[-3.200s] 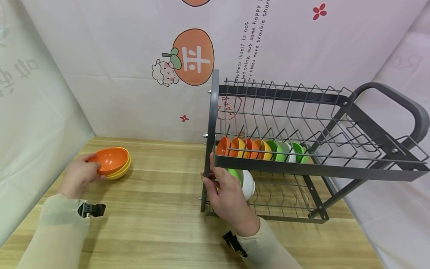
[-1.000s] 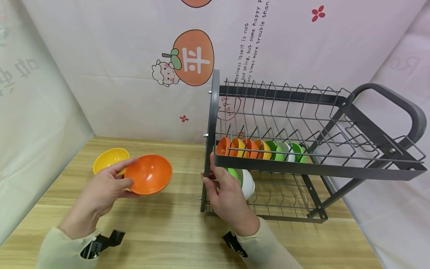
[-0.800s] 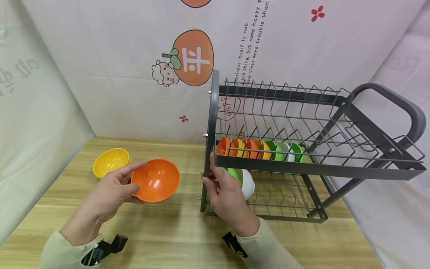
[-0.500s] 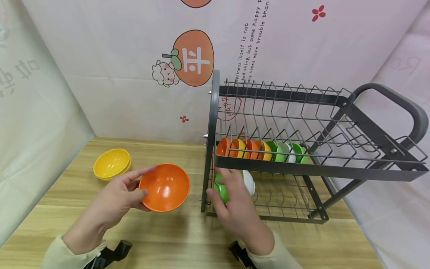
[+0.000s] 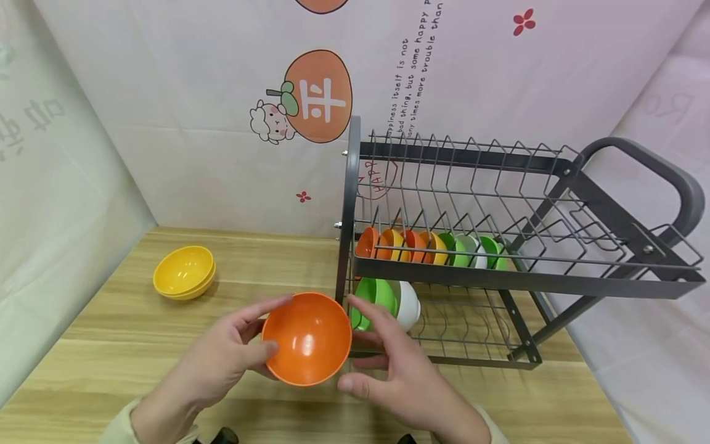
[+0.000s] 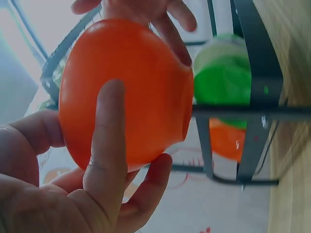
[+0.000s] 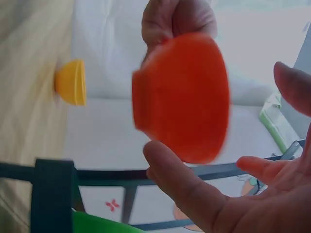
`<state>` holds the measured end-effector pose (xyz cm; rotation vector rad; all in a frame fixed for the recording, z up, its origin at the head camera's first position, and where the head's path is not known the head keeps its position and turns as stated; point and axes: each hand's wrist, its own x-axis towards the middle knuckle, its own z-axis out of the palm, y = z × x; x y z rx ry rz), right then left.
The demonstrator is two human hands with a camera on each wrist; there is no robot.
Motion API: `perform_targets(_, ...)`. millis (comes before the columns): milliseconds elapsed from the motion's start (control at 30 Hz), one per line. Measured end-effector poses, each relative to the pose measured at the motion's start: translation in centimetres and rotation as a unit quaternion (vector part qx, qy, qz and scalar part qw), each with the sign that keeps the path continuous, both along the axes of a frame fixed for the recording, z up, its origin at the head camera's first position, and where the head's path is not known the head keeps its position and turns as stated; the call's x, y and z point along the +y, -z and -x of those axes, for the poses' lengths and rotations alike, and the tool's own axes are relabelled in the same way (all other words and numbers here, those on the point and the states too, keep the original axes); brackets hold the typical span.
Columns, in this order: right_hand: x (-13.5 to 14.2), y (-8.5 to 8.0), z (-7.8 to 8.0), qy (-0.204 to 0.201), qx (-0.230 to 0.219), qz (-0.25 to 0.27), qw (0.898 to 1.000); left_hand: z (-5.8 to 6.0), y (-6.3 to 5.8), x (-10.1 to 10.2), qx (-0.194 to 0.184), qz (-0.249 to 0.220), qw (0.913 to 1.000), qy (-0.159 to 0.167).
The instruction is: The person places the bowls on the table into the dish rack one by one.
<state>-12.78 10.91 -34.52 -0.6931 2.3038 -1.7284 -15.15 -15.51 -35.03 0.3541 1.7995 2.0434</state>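
My left hand [image 5: 222,357] grips an orange bowl [image 5: 307,345] by its left side, thumb at the rim and fingers behind, tilted with its inside towards me. In the left wrist view, my fingers lie along the outside of the bowl [image 6: 150,92]. My right hand [image 5: 402,373] is at the bowl's right side, fingers spread and thumb apart, fingertips close to the rim. The right wrist view shows the bowl [image 7: 189,102] between the spread fingers and thumb. Both hands are in front of the dark metal dish rack [image 5: 471,283].
Two nested yellow bowls [image 5: 185,271] stand on the wooden table [image 5: 100,364] at left. A green bowl [image 5: 374,296] and a white bowl [image 5: 409,305] stand on edge in the rack's lower tier. Several small coloured bowls [image 5: 435,248] show in a row behind the upper tier's front rail.
My left hand has lifted the orange bowl off the yellow ones and carried it right, towards me. My right hand has left the rack's left post and come down beside the bowl.
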Motion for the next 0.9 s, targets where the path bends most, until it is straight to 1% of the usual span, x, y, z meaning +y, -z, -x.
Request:
perform_targets(100, 0.1, 0.1, -0.2, -0.032, -0.057, 0.030, 0.997, -0.4, 0.0, 0.5, -0.006, -0.018, 0.9998, 0.011)
perform_targets(167, 0.2, 0.2, -0.4, -0.053, -0.087, 0.063, 0.993, -0.7, -0.1, 0.8, -0.008, -0.031, 0.9993, 0.019)
perform_targets(267, 0.3, 0.2, -0.6, -0.073, -0.120, 0.108, 0.984, -0.9, -0.2, 1.2, -0.006, -0.049, 0.9981, 0.037)
perform_targets(333, 0.3, 0.3, -0.7, -0.076, -0.131, 0.122, 0.981, -1.0, -0.3, 1.4, -0.002, -0.061, 0.9970, 0.048)
perform_targets(400, 0.4, 0.3, -0.7, -0.072, -0.130, 0.123, 0.981, -1.1, -0.4, 1.6, 0.005, -0.069, 0.9960, 0.056)
perform_targets(533, 0.5, 0.2, -0.7, -0.055, -0.130, 0.115, 0.983, -1.2, -0.5, 1.9, 0.015, -0.078, 0.9949, 0.062)
perform_targets(667, 1.0, -0.2, -0.6, -0.043, -0.153, 0.119, 0.980, -1.1, -0.4, 2.3, 0.013, -0.082, 0.9941, 0.070)
perform_targets(733, 1.6, -0.6, -0.6, -0.032, -0.158, 0.111, 0.981, -1.0, -0.3, 2.6, 0.021, -0.073, 0.9948, 0.068)
perform_targets(800, 2.4, -1.2, -0.7, -0.015, -0.157, 0.095, 0.983, -0.8, -0.2, 2.9, 0.042, -0.061, 0.9957, 0.055)
perform_targets(900, 4.0, -2.1, -0.8, 0.021, -0.153, 0.061, 0.986, -0.2, 0.3, 3.4, 0.103, -0.029, 0.9941, 0.013)
